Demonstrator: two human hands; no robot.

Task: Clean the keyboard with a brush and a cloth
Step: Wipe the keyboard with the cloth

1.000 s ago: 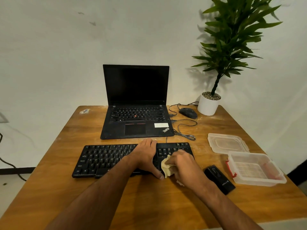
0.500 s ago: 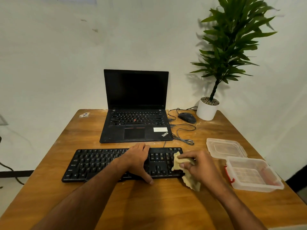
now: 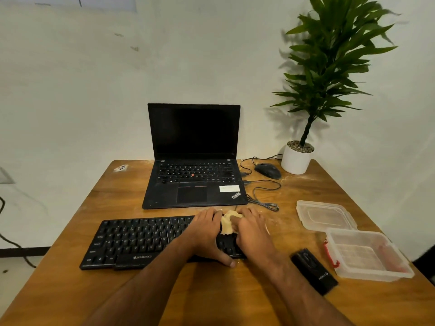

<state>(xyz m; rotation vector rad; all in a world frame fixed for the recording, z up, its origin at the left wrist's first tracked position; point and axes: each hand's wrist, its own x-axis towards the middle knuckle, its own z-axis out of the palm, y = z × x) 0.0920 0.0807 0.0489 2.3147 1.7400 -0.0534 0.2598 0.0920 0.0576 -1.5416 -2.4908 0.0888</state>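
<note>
A black keyboard (image 3: pixel 141 241) lies across the near middle of the wooden table (image 3: pixel 223 300). My left hand (image 3: pixel 207 234) rests flat on its right half, thumb hooked over the front edge. My right hand (image 3: pixel 251 229) presses a crumpled yellow cloth (image 3: pixel 227 224) onto the keys near the keyboard's far right corner, fingers curled over it. The cloth shows between the two hands. A black brush-like case (image 3: pixel 314 270) lies on the table to the right of my right forearm.
A black open laptop (image 3: pixel 193 182) stands behind the keyboard. A mouse (image 3: pixel 268 170) with coiled cable and a potted plant (image 3: pixel 297 158) sit at the back right. A clear plastic box (image 3: pixel 369 255) and its lid (image 3: pixel 326 215) lie at the right edge.
My right hand has carried the cloth from the keyboard's right front edge up to its far right corner, close beside my left hand. The left hand stays pressed on the keyboard.
</note>
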